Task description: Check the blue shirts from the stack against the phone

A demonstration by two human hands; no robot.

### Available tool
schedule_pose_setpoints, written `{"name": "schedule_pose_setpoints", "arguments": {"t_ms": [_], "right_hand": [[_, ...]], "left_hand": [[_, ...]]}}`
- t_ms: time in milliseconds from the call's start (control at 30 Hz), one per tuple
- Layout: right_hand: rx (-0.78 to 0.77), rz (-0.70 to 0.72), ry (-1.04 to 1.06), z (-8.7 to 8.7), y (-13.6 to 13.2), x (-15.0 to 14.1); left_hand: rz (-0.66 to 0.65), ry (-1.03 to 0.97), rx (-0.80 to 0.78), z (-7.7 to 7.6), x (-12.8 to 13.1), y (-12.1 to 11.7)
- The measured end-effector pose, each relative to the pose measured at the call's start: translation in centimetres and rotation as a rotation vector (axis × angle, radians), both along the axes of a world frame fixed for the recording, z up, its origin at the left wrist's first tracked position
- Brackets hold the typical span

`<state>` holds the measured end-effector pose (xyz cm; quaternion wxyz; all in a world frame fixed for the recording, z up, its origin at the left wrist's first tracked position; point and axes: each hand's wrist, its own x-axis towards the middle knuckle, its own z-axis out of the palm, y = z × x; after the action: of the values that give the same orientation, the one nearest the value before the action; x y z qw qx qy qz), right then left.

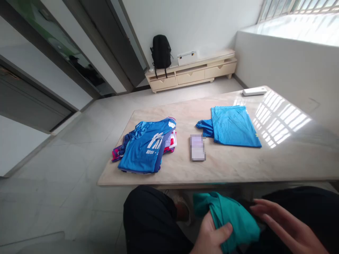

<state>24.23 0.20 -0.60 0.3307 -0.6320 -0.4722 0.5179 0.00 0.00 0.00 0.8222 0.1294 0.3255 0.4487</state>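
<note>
While bunched, the green cloth (234, 218) lies in the left hand (213, 234).

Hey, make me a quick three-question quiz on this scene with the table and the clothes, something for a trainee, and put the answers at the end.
1. Multiple choice: what grips the green cloth?
A) the left hand
B) the right hand
C) neither hand
2. True or false: the black backpack rests on the low cabinet.
3. Fill in the missing colour: on the table, the top garment of the left-hand clothes pile is mainly ____.

Key: 1 A; 2 true; 3 blue.
</note>
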Motion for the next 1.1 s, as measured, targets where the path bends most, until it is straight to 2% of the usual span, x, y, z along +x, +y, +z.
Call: {"name": "schedule_pose_setpoints", "arguments": {"t_ms": [100,167,267,333,433,533,633,700,800,900,1033,1100], "right_hand": [[0.259,0.156,-0.163,0.7,-0.5,-1.6],[0.368,0.286,-0.268,0.9,-0.9,-2.4],[0.417,0.444,-0.337,1.2,-1.1,-2.8],[0.395,0.492,-0.322,1.4,-1.1,-2.7],[0.353,0.436,-0.296,1.3,-1.1,-2.5],[0.287,0.219,-0.295,0.3,-1.4,-2.1],[0.112,0.079,-0.236,-1.4,-2.2,-1.5],[0.034,0.078,-0.155,-2.2,-2.9,-1.3],[0.052,0.110,-0.013,-2.3,-3.9,-1.7],[0.068,0.142,0.103,-1.3,-4.3,-2.8],[-0.034,0.174,0.319,0.2,-4.0,-3.7],[-0.065,0.133,0.386,0.4,-3.7,-3.5]], "left_hand": [[-0.034,-0.095,-0.022,1.0,-0.2,0.3],[-0.059,-0.134,-0.012,1.4,-0.4,0.3],[-0.103,-0.153,0.006,2.0,-0.9,0.1],[-0.122,-0.131,0.012,2.3,-1.1,-0.1],[-0.103,-0.075,0.044,2.2,-0.9,-0.4],[-0.050,-0.042,0.075,1.3,-0.6,-0.9],[-0.024,-0.021,0.082,0.2,-0.5,-1.5],[-0.035,-0.021,0.067,-0.2,-0.7,-1.9],[-0.063,-0.033,0.058,-0.1,-0.9,-2.2],[-0.075,-0.042,0.073,0.1,-0.9,-2.2],[-0.104,-0.013,0.109,0.3,-1.1,-2.0],[-0.117,0.045,0.146,0.5,-1.3,-1.8]]}}
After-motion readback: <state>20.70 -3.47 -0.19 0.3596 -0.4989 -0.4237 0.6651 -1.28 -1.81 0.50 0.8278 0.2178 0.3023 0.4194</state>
